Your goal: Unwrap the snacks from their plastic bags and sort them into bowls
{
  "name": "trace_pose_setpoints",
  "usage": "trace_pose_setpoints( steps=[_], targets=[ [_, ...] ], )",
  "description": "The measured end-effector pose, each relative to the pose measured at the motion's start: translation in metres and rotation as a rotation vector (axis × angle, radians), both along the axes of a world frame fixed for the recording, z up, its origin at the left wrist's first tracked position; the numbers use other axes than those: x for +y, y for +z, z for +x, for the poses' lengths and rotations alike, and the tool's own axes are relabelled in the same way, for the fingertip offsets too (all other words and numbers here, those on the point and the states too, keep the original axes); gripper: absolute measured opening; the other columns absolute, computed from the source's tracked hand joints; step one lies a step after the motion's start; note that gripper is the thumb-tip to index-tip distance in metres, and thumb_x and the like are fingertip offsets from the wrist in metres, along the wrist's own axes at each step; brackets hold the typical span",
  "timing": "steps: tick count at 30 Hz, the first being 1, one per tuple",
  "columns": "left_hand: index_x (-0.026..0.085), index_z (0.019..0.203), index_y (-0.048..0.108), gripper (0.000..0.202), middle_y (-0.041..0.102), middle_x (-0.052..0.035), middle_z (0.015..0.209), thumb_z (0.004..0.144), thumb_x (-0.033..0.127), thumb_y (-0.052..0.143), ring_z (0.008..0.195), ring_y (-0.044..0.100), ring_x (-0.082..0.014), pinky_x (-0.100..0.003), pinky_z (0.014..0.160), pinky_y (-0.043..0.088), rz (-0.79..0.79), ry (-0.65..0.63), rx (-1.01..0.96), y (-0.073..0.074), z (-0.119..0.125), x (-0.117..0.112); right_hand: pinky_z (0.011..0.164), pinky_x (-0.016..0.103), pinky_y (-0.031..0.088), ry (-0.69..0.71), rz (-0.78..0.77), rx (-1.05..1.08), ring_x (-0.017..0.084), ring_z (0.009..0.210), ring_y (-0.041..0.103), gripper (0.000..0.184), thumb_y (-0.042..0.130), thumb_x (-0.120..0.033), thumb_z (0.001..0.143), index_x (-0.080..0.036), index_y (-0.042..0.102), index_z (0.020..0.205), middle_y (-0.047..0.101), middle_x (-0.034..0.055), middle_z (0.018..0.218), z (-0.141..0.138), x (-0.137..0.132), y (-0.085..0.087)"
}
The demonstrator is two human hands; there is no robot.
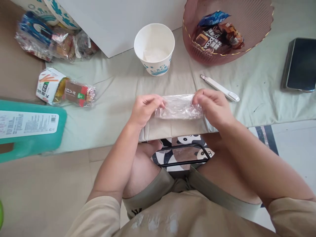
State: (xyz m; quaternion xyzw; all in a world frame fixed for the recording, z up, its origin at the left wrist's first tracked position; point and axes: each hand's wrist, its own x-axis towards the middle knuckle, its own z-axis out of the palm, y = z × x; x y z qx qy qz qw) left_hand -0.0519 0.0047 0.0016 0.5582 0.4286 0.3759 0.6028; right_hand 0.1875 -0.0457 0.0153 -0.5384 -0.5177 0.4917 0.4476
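A crinkled clear plastic bag stretches between my two hands, low over the front edge of the cloth-covered table. My left hand pinches its left end between thumb and fingers. At the other end, my right hand is closed on the plastic in the same way. Beyond the bag stands a white paper cup with a blue pattern, with something pale at its bottom. Just past my right hand lies a white utility knife, apart from the fingers.
A pink ribbed bowl with wrapped snacks stands at the back right, and a dark phone lies at the right. Packaged snacks and a green container are on the left. A white box stands at the back.
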Motion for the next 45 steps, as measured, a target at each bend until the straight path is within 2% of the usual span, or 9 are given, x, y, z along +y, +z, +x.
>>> trace_pose_setpoints(
  steps=[2, 7, 12, 18, 23, 28, 33, 41, 45],
  targets=[
    [0.019, 0.073, 0.072, 0.017, 0.072, -0.0022, 0.076, 0.073, 0.033, 0.081, 0.064, 0.064, -0.0122, -0.025, 0.058, 0.05, 0.039, 0.031, 0.029, -0.004, 0.001, -0.001, 0.046, 0.026, 0.031, 0.007, -0.028, -0.048, 0.008, 0.051, 0.039, 0.019, 0.077, -0.035, 0.08, -0.024, 0.062, 0.086, 0.053, -0.0035, 0.07, -0.002, 0.0, 0.0],
    [0.022, 0.089, 0.067, 0.031, 0.064, 0.0027, 0.083, 0.06, 0.019, 0.08, 0.057, 0.058, -0.0076, -0.021, 0.05, 0.045, -0.024, 0.123, -0.103, -0.002, 0.001, 0.002, 0.053, 0.027, 0.052, 0.065, 0.002, -0.012, 0.013, 0.07, 0.062, 0.059, 0.082, -0.03, 0.07, -0.029, 0.057, 0.123, 0.063, 0.0006, 0.105, 0.002, 0.002, -0.009],
    [0.021, 0.09, 0.067, 0.031, 0.066, -0.0001, 0.092, 0.061, 0.017, 0.078, 0.06, 0.059, -0.0069, -0.019, 0.048, 0.043, -0.201, -0.124, -0.142, 0.01, -0.002, -0.001, 0.082, 0.035, 0.062, -0.042, 0.04, 0.067, 0.022, 0.107, 0.069, 0.04, 0.077, -0.047, 0.08, -0.027, 0.063, 0.113, 0.068, 0.0068, 0.118, 0.013, 0.004, -0.007],
    [0.03, 0.124, 0.063, 0.068, 0.071, 0.0006, 0.098, 0.062, 0.033, 0.092, 0.074, 0.069, -0.0132, -0.026, 0.066, 0.058, -0.251, -0.2, -0.281, 0.009, 0.007, -0.005, 0.055, 0.026, 0.045, 0.495, -0.263, 0.178, 0.012, 0.061, 0.056, 0.026, 0.082, -0.039, 0.078, -0.018, 0.067, 0.086, 0.061, -0.0011, 0.071, -0.013, -0.004, 0.01],
    [0.022, 0.104, 0.067, 0.057, 0.074, -0.0042, 0.092, 0.068, 0.061, 0.086, 0.086, 0.075, -0.0218, -0.035, 0.077, 0.062, -0.326, -0.227, -0.343, 0.006, 0.018, -0.006, 0.057, 0.027, 0.041, 0.233, -0.194, 0.179, 0.011, 0.062, 0.052, 0.025, 0.081, -0.038, 0.076, -0.018, 0.067, 0.082, 0.059, -0.0017, 0.071, -0.027, -0.004, 0.008],
    [0.018, 0.093, 0.069, 0.026, 0.072, -0.0011, 0.08, 0.075, 0.033, 0.082, 0.071, 0.068, -0.0139, -0.026, 0.064, 0.055, -0.14, -0.12, -0.044, 0.001, 0.025, -0.009, 0.06, 0.028, 0.044, 0.166, -0.13, 0.134, 0.014, 0.067, 0.056, 0.031, 0.079, -0.046, 0.083, -0.019, 0.068, 0.092, 0.062, -0.0004, 0.075, -0.025, -0.002, 0.0],
    [0.021, 0.093, 0.072, 0.018, 0.058, 0.0053, 0.059, 0.081, 0.034, 0.077, 0.05, 0.052, -0.0091, -0.023, 0.048, 0.043, -0.01, -0.107, -0.064, -0.004, 0.024, -0.008, 0.052, 0.026, 0.036, 0.185, -0.06, 0.229, 0.011, 0.054, 0.045, 0.03, 0.072, -0.047, 0.092, -0.023, 0.064, 0.109, 0.051, -0.007, 0.064, -0.027, -0.002, -0.005],
    [0.023, 0.08, 0.077, 0.027, 0.065, -0.0023, 0.078, 0.089, 0.046, 0.065, 0.06, 0.052, -0.0122, -0.029, 0.054, 0.043, 0.042, -0.15, -0.153, 0.002, 0.013, -0.005, 0.053, 0.031, 0.04, 0.078, -0.179, 0.345, 0.015, 0.058, 0.048, 0.022, 0.062, -0.045, 0.086, -0.024, 0.061, 0.079, 0.054, 0.0008, 0.069, -0.027, 0.002, -0.003],
    [0.022, 0.078, 0.075, 0.029, 0.066, -0.0065, 0.092, 0.091, 0.044, 0.06, 0.071, 0.055, -0.0159, -0.031, 0.061, 0.046, 0.228, -0.131, 0.047, 0.003, 0.011, -0.005, 0.059, 0.032, 0.048, 0.016, -0.168, 0.254, 0.016, 0.064, 0.057, 0.03, 0.071, -0.043, 0.081, -0.027, 0.054, 0.1, 0.059, -0.002, 0.077, -0.029, 0.003, -0.004]
  ],
)
